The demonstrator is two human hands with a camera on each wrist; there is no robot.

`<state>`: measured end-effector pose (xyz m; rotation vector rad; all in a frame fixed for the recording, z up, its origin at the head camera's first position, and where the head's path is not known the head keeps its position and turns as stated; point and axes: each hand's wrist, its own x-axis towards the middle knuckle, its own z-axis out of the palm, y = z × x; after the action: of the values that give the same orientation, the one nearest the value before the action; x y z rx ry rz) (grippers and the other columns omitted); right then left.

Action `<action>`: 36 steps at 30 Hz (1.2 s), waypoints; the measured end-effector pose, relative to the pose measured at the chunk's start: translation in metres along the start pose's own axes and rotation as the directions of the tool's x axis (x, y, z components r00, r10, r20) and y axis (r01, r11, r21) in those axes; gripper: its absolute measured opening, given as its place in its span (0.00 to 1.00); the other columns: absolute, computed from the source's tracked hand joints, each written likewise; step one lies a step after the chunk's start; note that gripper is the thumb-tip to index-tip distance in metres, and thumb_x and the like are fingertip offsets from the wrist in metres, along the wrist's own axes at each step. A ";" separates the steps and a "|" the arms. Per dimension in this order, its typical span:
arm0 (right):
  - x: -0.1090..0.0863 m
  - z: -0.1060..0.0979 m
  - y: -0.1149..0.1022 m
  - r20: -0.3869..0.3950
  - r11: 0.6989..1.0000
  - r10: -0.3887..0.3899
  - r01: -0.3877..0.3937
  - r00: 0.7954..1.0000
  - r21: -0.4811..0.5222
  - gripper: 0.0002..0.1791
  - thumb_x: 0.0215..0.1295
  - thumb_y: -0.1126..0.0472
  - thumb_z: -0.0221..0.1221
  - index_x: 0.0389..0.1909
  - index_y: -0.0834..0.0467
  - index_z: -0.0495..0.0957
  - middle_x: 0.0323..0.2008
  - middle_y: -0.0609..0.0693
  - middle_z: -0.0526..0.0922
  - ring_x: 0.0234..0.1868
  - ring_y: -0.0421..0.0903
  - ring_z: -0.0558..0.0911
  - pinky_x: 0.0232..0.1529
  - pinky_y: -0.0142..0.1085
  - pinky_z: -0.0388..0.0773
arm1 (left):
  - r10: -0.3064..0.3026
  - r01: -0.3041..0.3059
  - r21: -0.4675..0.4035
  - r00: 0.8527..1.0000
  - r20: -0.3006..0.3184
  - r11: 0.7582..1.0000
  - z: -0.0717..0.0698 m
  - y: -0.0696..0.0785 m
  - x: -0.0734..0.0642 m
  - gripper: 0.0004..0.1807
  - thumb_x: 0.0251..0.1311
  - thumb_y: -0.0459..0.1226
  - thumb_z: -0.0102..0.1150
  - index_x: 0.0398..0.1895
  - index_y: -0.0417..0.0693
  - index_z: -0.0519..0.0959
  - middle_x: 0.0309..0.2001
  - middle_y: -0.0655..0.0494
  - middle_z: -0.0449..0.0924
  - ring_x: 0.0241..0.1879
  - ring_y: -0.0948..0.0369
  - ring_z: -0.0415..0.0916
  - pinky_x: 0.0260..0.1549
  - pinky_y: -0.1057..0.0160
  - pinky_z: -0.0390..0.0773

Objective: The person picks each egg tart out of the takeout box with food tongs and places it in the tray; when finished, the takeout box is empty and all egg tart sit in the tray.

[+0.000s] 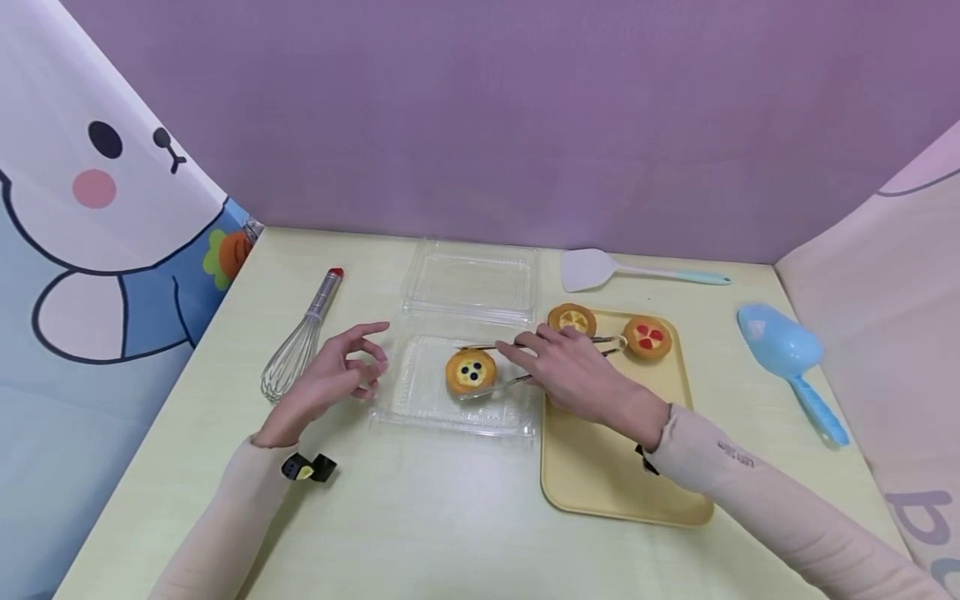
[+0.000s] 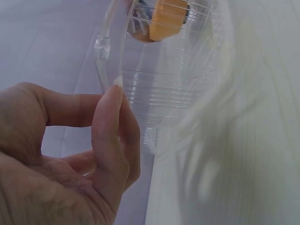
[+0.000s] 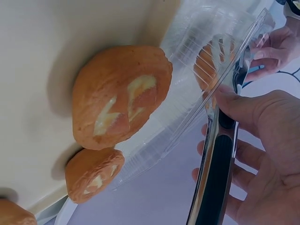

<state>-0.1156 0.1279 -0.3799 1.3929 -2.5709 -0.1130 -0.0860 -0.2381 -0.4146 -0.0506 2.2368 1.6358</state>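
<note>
My right hand (image 1: 573, 371) grips metal tongs (image 3: 216, 173) with black handle grips. Between the tong ends is a round egg tart (image 1: 471, 372) with dark berries, inside the near half of an open clear plastic container (image 1: 420, 408). Whether the tart touches the container's floor I cannot tell. My left hand (image 1: 341, 371) is at that container's left side, its thumb and a finger pinching the rim in the left wrist view. On the yellow tray (image 1: 615, 467) are a tart with yellow pieces (image 1: 572, 318) and one with red pieces (image 1: 648, 338); my right hand partly covers this area.
The container's lid half (image 1: 472, 283) lies behind. A whisk (image 1: 300, 342) lies at the left. A white spatula (image 1: 592, 270) lies along the back edge, and a blue scoop (image 1: 780, 342) at the right. A purple cloth (image 1: 525, 117) hangs behind the table.
</note>
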 end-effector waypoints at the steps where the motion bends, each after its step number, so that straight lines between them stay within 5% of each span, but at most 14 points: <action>1: -0.001 0.000 0.000 -0.004 1.000 -0.001 0.001 1.000 -0.007 0.30 0.69 0.53 0.67 0.71 0.48 0.75 0.56 0.50 0.86 0.49 0.51 0.84 0.34 0.42 0.82 | 0.001 -0.001 0.001 1.000 0.001 1.000 0.000 0.000 0.000 0.40 0.68 0.25 0.56 0.82 0.47 0.57 0.52 0.40 0.72 0.29 0.61 0.79 0.27 0.66 0.85; 16: -0.036 -0.009 0.014 -0.075 0.989 0.128 -0.121 0.989 0.084 0.35 0.66 0.54 0.71 0.73 0.48 0.73 0.58 0.52 0.84 0.53 0.54 0.84 0.36 0.45 0.85 | 0.001 -0.002 0.010 1.000 0.011 1.000 0.002 0.002 0.009 0.39 0.68 0.25 0.55 0.82 0.47 0.58 0.52 0.40 0.73 0.29 0.61 0.80 0.27 0.66 0.84; 21: -0.058 -0.015 0.027 -0.121 0.977 0.201 -0.190 0.972 0.102 0.36 0.63 0.55 0.72 0.73 0.48 0.73 0.59 0.53 0.85 0.48 0.56 0.85 0.29 0.45 0.83 | 0.009 -0.010 0.019 1.000 0.014 1.000 0.001 0.004 0.012 0.39 0.67 0.25 0.55 0.82 0.46 0.58 0.51 0.40 0.73 0.29 0.61 0.81 0.28 0.65 0.86; 27: -0.089 -0.018 0.044 -0.176 0.965 0.258 -0.244 0.950 0.097 0.38 0.59 0.59 0.74 0.72 0.50 0.75 0.55 0.53 0.86 0.50 0.56 0.83 0.38 0.49 0.85 | 0.002 -0.002 0.013 1.000 0.017 1.000 0.001 0.003 0.012 0.39 0.68 0.26 0.56 0.81 0.46 0.58 0.50 0.41 0.73 0.29 0.60 0.81 0.29 0.64 0.87; 36: -0.136 -0.020 0.066 -0.183 0.944 0.328 -0.319 0.927 0.081 0.36 0.56 0.58 0.75 0.68 0.53 0.78 0.55 0.56 0.87 0.43 0.56 0.83 0.29 0.47 0.79 | -0.002 0.001 0.023 1.000 0.013 1.000 -0.001 0.001 0.010 0.39 0.69 0.26 0.57 0.82 0.46 0.57 0.51 0.39 0.72 0.28 0.60 0.82 0.30 0.63 0.88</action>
<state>-0.0933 0.2779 -0.3701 0.9207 -2.6083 0.1348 -0.0958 -0.2365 -0.4166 -0.0359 2.2449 1.6053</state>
